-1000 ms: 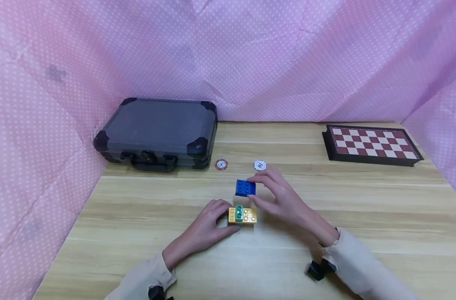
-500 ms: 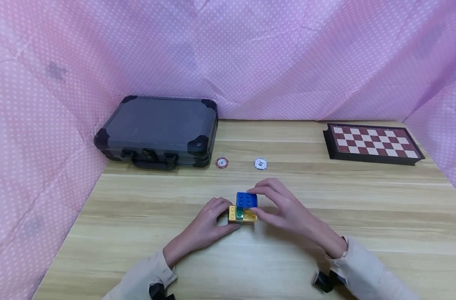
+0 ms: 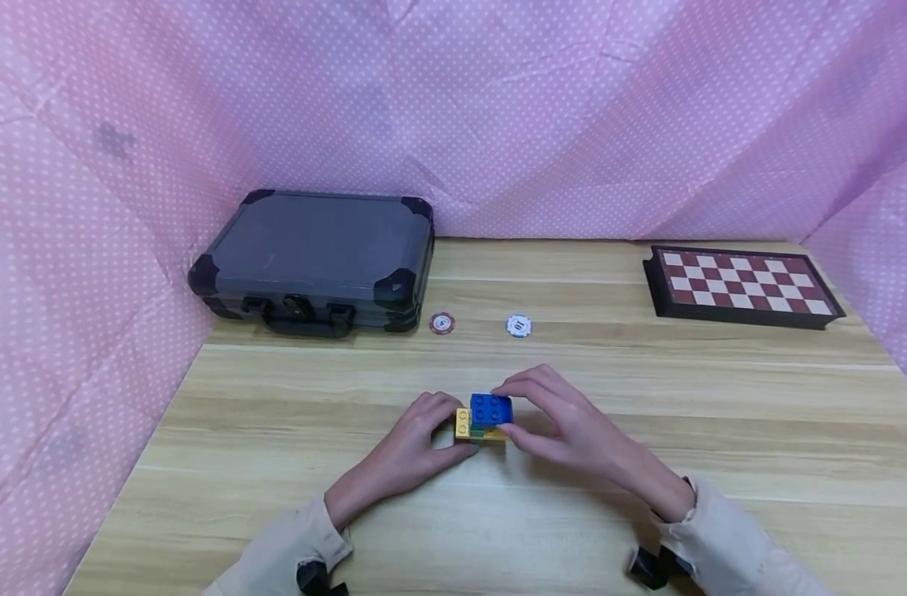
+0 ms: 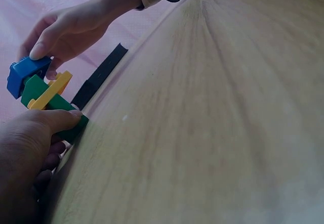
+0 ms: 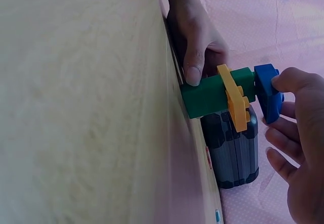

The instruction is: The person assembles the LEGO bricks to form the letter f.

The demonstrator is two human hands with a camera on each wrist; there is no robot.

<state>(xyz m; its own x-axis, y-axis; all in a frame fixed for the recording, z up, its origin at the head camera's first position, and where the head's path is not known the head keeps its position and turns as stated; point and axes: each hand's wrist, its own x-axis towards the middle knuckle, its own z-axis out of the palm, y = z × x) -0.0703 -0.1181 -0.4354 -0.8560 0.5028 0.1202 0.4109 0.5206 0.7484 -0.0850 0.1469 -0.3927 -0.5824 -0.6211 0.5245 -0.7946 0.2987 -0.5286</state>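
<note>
In the middle of the wooden table (image 3: 558, 546), a small toy brick tower stands between my hands. Its base is a green block (image 5: 205, 96), crossed by a flat yellow brick (image 5: 235, 100) with another green brick (image 5: 245, 81) above. My left hand (image 3: 415, 447) grips the base, thumb on the near side. A blue brick (image 3: 491, 410) with studs on top is pinched between the thumb and fingers of my right hand (image 3: 573, 424). It sits right over the upper green brick, slightly tilted, with a narrow gap showing in the right wrist view.
A grey case (image 3: 312, 248) with black corners lies at the back left. Beyond the tower are a red poker chip (image 3: 442, 323) and a white poker chip (image 3: 519, 325). A checkered board box (image 3: 747, 285) rests at the back right, before a pink dotted cloth (image 3: 528, 116).
My right hand has brought the blue brick toward me and over the tower, covering the upper green brick and part of the yellow one. The left hand has stayed on the base.
</note>
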